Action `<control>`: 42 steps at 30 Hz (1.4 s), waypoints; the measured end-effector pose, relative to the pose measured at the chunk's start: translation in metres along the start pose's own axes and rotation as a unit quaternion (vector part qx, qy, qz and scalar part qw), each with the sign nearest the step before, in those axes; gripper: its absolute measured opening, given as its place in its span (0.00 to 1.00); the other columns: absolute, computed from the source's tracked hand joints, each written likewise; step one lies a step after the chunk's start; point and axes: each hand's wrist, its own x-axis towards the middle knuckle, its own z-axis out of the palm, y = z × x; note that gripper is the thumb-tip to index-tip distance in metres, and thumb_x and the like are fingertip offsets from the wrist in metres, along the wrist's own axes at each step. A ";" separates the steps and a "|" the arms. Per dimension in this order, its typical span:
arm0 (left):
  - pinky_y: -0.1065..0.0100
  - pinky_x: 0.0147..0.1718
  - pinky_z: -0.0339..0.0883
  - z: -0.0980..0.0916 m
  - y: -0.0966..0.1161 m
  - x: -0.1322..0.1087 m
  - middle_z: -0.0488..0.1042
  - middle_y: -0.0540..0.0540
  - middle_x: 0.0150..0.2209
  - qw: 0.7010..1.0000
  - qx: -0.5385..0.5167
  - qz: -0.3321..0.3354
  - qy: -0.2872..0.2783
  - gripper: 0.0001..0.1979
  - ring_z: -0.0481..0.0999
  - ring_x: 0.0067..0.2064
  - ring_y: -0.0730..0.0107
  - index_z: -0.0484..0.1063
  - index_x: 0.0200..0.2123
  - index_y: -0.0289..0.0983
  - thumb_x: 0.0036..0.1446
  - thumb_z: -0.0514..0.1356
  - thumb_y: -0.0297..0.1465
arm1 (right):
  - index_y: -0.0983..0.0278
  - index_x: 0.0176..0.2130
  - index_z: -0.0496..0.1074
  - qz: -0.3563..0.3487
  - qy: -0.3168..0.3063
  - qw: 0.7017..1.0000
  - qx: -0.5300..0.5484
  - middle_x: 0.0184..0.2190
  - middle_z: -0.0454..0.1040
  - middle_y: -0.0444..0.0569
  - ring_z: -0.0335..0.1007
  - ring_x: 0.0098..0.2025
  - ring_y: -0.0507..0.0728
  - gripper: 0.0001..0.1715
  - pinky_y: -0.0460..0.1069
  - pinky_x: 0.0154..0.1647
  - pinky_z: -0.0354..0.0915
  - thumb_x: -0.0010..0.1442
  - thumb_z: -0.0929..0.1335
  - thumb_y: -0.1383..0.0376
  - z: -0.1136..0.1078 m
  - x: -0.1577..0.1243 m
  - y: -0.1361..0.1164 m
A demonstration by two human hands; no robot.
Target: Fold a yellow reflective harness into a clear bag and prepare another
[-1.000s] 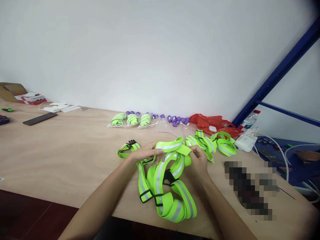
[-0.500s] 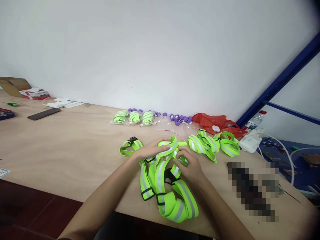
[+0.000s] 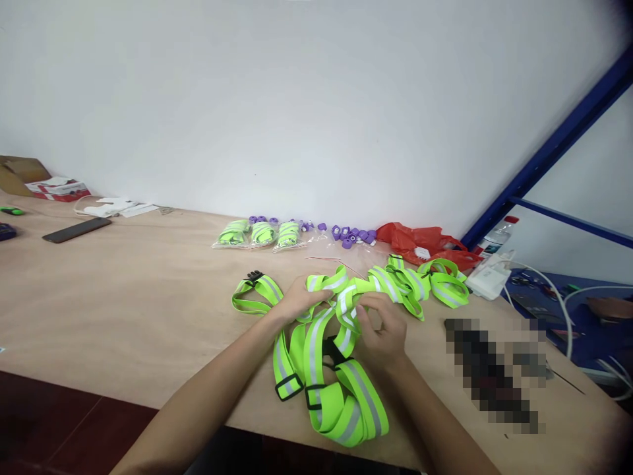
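A neon-green reflective strap harness [image 3: 312, 349] with silver stripes lies in loops near the table's front edge. Black slide buckles join its bands, and a black clip sticks up at its left loop. My left hand [image 3: 302, 300] is closed on the upper bands, thumb on top. Just right of it, my right hand [image 3: 383, 323] pinches a band of the same harness between thumb and fingers. The fingertips of both hands are partly hidden by the bands. A second bundle of green reflective straps [image 3: 448, 290] lies behind my right hand.
Several clear bags of folded green straps [image 3: 262, 233] stand near the wall beside small purple items [image 3: 349, 235]. A red plastic bag [image 3: 420, 239], a bottle [image 3: 499, 236] and a white charger [image 3: 489, 277] are at right. A dark flat phone-like slab [image 3: 76, 229] lies left.
My right hand has turned and drawn its band slightly, its fingers now more curled. My left hand stays on the bands. The whole view has shifted a little.
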 end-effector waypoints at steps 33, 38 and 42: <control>0.58 0.46 0.77 0.000 0.011 -0.003 0.81 0.44 0.36 0.952 -0.296 0.006 0.079 0.18 0.82 0.40 0.59 0.74 0.38 0.34 0.42 0.73 0.29 | 0.59 0.47 0.79 0.488 -0.168 0.727 0.453 0.48 0.81 0.51 0.76 0.51 0.66 0.23 0.59 0.52 0.68 0.53 0.76 0.53 0.003 0.003 0.021; 0.58 0.44 0.77 0.002 0.010 -0.004 0.80 0.44 0.36 0.956 -0.284 -0.007 0.069 0.18 0.82 0.39 0.59 0.75 0.37 0.34 0.41 0.73 0.29 | 0.62 0.42 0.80 0.495 -0.196 0.736 0.417 0.41 0.82 0.51 0.77 0.44 0.64 0.22 0.56 0.47 0.69 0.51 0.77 0.53 0.005 -0.003 0.023; 0.60 0.44 0.77 0.000 0.009 -0.002 0.80 0.44 0.36 0.957 -0.283 -0.002 0.070 0.18 0.82 0.40 0.60 0.75 0.38 0.34 0.42 0.73 0.29 | 0.62 0.35 0.80 0.509 -0.121 0.771 0.362 0.32 0.82 0.47 0.75 0.33 0.61 0.15 0.53 0.38 0.67 0.45 0.77 0.59 0.008 -0.003 0.026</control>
